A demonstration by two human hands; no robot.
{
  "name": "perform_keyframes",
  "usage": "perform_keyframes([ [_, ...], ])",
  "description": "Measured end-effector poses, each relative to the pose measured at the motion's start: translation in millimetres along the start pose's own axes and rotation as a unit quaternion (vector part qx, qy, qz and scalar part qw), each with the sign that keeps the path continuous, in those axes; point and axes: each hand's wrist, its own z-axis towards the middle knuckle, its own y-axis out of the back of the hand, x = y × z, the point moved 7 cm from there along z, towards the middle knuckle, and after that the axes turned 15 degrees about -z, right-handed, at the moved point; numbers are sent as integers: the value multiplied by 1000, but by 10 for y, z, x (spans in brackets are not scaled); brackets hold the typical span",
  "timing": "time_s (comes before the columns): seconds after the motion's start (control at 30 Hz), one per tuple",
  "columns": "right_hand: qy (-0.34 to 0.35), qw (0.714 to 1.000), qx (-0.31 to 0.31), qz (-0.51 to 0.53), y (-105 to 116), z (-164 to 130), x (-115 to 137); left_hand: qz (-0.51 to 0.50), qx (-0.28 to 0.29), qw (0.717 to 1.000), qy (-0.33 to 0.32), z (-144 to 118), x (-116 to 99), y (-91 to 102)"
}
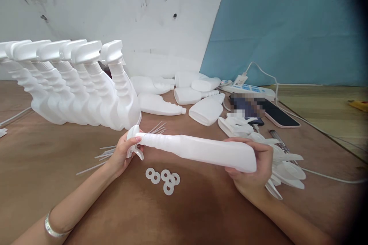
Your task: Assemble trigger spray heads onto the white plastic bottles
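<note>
A white spray bottle (201,149) lies sideways in the air between both hands, over the brown table. My left hand (123,152) is closed round the trigger sprayer head (133,141) at the bottle's neck. At the other end, my right hand (257,164) grips the wide base of the bottle. Several flat white washers (165,175) lie on the table below the bottle. Thin white tubes (105,155) are scattered under and beside my left hand. Loose white trigger sprayer heads (287,168) are heaped behind my right hand.
Upright spray bottles with heads (94,84) stand in a row at the left. Bottles without heads (161,104) lie along the back. A power strip (250,91), phones (280,113), a pen-like object (278,140) and white cables (330,176) are at the right. A wall rises behind.
</note>
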Motion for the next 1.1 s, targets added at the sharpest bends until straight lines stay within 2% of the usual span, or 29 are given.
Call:
perform_keyframes([
  [0.23, -7, 991, -1, -133, 20, 19, 14, 18, 12, 999, -32, 10, -14, -22],
  [0.5, -66, 982, 66, -161, -52, -32, -166, 52, -5, 998, -37, 6, -39, -37],
  [0.67, -133, 973, 85, -169, -47, -56, -275, 51, 31, 998, -32, -9, -62, -44],
  [0.8, -161, 968, 98, -164, -79, -51, -290, 58, 50, 995, -65, -35, -119, -62],
  [0.93, -155, 971, 99, -155, -111, -65, -280, 63, 16, 994, -85, -28, -128, -34],
  [1.1, -152, 974, 93, -139, -117, -86, -295, 94, -22, 993, -74, -4, -94, 11],
])
